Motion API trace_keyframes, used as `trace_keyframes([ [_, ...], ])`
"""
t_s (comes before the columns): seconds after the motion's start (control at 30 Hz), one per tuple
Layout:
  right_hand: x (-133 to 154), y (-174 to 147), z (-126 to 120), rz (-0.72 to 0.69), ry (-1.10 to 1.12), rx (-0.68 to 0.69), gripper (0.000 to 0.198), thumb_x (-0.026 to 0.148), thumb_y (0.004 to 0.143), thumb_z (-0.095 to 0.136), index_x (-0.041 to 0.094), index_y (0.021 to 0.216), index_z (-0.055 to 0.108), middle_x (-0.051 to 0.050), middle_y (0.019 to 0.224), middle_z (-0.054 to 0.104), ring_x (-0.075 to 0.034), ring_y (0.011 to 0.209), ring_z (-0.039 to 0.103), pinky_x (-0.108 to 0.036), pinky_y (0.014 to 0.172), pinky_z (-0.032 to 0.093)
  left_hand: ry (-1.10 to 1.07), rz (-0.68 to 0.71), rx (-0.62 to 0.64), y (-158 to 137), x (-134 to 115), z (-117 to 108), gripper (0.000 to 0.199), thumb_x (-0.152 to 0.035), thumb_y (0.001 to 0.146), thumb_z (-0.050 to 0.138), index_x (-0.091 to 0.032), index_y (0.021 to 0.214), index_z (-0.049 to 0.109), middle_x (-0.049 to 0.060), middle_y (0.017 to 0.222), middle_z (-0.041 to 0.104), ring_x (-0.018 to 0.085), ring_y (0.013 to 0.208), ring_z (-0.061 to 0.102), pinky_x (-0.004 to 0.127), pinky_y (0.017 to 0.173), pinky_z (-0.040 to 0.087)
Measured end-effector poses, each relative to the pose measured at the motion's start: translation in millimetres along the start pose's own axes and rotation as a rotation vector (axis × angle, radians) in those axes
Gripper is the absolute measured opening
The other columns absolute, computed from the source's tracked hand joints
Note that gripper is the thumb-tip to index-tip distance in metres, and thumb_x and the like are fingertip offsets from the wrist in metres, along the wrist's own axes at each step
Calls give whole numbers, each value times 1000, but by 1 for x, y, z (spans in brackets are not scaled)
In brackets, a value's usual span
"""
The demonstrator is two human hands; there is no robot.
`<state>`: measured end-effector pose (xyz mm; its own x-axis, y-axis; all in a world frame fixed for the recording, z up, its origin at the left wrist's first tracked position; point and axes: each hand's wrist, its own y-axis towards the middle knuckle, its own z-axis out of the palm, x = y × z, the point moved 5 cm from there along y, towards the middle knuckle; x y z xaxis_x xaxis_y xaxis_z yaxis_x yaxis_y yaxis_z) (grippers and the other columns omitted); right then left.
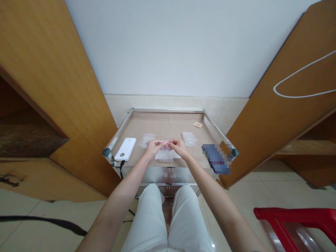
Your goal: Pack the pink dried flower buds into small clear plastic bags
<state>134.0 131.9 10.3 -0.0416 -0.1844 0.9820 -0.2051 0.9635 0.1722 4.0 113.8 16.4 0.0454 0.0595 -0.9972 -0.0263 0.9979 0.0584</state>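
Note:
Near the front middle of the low table, my left hand (154,146) and my right hand (179,146) meet, thumbs and fingers pinched on the upper edge of a small clear plastic bag (165,153). More translucent plastic lies beneath it, and I cannot make out where one piece ends. A loose group of clear plastic bags (147,139) rests just beyond my left hand. Past my right hand sits a neater stack of clear bags (189,138).
A white power bank (126,148) with a black cable lies at the table's left. At the right is a dark, pixelated phone (215,158). A small tan paper tag (197,124) lies farther back. Metal rails (168,110) edge the table; a red stool (296,214) stands lower right.

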Motion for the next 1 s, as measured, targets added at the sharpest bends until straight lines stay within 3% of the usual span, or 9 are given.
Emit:
trace_keyframes([
  [0.27, 10, -1, -5, 34, -22, 86, 25, 39, 59, 62, 14, 60, 62, 0, 52, 57, -9, 48, 46, -22, 49, 35, 96, -52, 41, 3, -2, -9, 23, -31, 51, 69, -11, 62, 67, 4, 59, 65, 11, 53, 53, 23, 54, 39],
  [0.53, 12, -8, -7, 90, 43, 130, 28, 40, 57, 64, 13, 64, 66, 1, 52, 57, -8, 48, 43, -22, 50, 34, 19, -42, 118, 1, 3, -13, 33, -36, 56, 66, -12, 80, 67, 5, 68, 68, 14, 59, 57, 25, 56, 43],
  [0.77, 4, -7, -6, 61, 46, 111, 32, 44, 60, 61, 13, 63, 67, 0, 53, 57, -8, 49, 45, -22, 49, 36, 72, 9, 52, 3, 6, -15, 25, -33, 58, 65, -11, 71, 67, 3, 61, 66, 12, 52, 55, 23, 49, 43],
  [0.93, 5, -12, -9, 31, 80, 15, 46, 43, 63, 60, 18, 101, 61, 2, 62, 60, -9, 51, 49, -24, 55, 42, 66, -26, -46, 4, 5, -21, 22, -32, 61, 63, -12, 71, 65, 3, 60, 64, 11, 46, 55, 22, 42, 42],
  [1.0, 6, -16, -9, 17, 85, 2, 49, 42, 64, 60, 19, 107, 58, 1, 68, 63, -10, 57, 53, -27, 61, 44, 51, -31, -91, 4, 4, -24, 24, -33, 62, 63, -12, 71, 64, 3, 61, 64, 11, 44, 55, 21, 40, 42],
])
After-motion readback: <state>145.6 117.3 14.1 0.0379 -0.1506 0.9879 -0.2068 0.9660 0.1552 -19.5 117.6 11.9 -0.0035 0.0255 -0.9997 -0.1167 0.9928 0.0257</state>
